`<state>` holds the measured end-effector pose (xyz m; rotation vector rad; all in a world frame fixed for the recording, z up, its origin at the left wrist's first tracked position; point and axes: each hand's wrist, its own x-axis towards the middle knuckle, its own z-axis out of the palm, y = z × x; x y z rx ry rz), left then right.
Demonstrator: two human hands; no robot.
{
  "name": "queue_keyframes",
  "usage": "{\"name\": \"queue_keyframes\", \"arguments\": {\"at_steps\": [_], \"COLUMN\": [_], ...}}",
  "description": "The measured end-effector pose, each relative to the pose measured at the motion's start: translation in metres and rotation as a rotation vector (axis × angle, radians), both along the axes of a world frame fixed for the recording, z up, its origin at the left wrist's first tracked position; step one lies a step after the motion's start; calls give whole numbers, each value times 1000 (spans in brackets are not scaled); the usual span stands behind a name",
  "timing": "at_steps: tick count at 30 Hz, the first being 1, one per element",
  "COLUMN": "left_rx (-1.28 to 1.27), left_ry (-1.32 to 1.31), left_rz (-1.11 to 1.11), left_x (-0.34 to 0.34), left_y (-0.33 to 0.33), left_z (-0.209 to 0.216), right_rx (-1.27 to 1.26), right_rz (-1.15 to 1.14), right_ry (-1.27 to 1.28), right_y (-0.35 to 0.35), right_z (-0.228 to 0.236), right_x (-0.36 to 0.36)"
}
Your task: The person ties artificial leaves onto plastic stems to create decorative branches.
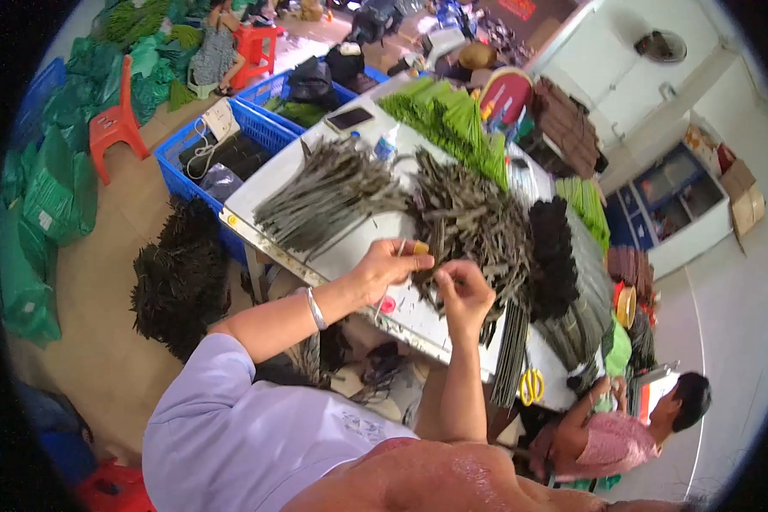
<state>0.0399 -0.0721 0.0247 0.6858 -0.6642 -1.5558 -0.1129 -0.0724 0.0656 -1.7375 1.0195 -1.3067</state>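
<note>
Both my hands are raised close together over the near edge of a white table. My left hand, with a silver bangle at its wrist, is closed in a pinch. A thin pale strip hangs below its fingers, and a yellowish covering shows at a fingertip. Just to the right, my right hand is closed too, thumb against fingers; anything between them is too small to make out. Behind the hands lies a loose heap of dark grey-green strips. Thin dark stems are spread at the left.
Pleated light green pieces lie at the back. Dark ruffled bundles and yellow-handled scissors are on the right. A phone rests far left. Blue crates and a red chair stand beyond; a person sits right.
</note>
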Motion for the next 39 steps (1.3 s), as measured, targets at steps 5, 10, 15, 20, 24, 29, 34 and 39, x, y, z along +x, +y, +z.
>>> {"name": "queue_keyframes", "arguments": {"at_steps": [5,10,15,20,24,29,34,39], "left_rx": [-59,7,58,79,114,123,58,21], "left_ry": [-19,46,67,99,101,83,5,-20], "left_rz": [-35,-206,-255,-315,-331,-249,-166,-137], "left_x": [-4,-5,-10,-9,-11,-2,5,-1], "left_y": [0,-5,-10,-22,-26,-33,-35,-37], "left_z": [6,6,6,-3,3,-3,-3,-2], "right_rx": [74,350,405,435,480,514,-102,175], "right_rz": [33,184,232,266,326,295,-260,43], "right_ry": [24,-249,-343,-382,-423,-510,147,-56], "right_y": [-8,-19,-28,-34,-41,-52,-65,-42], "right_z": [1,-6,-15,-16,-21,-16,-15,-4], "right_x": [-4,-18,-26,-27,-30,-41,-45,-19]}}
